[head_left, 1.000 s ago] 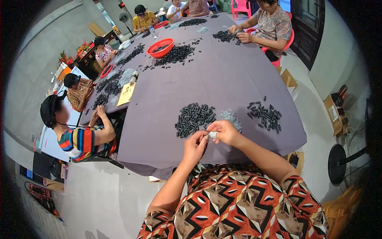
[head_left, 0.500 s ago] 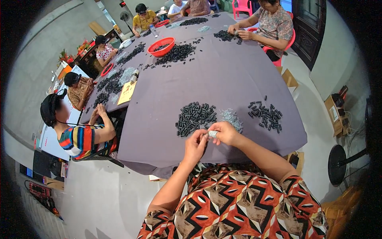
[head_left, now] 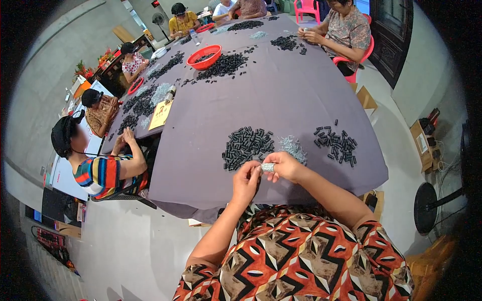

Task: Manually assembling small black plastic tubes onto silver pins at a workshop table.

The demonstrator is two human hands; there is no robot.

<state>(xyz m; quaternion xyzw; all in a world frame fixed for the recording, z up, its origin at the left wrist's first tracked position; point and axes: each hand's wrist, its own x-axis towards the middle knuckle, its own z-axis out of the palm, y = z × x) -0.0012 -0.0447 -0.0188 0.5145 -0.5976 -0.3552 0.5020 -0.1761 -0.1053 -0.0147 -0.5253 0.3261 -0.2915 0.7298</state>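
My left hand and my right hand meet at the table's near edge, fingertips touching and pinched together. Whatever sits between them is too small and covered to make out. A silvery wrapping goes around a fingertip of my right hand. Just beyond my left hand lies a dense heap of short black tube-like pieces. Small clear-grey pieces form a pile beyond my right hand, partly hidden by it. Farther right, a looser group of black pieces is spread on the cloth.
A grey cloth covers the long table. A red basin stands amid more black pieces farther off. A yellow booklet lies at left. Several people sit around the table, one in a striped shirt nearby. A black stand is at right.
My hands stay together with only a slight shift of the fingers. At the far right, a seated person's hands have drawn back from a black pile toward their body.
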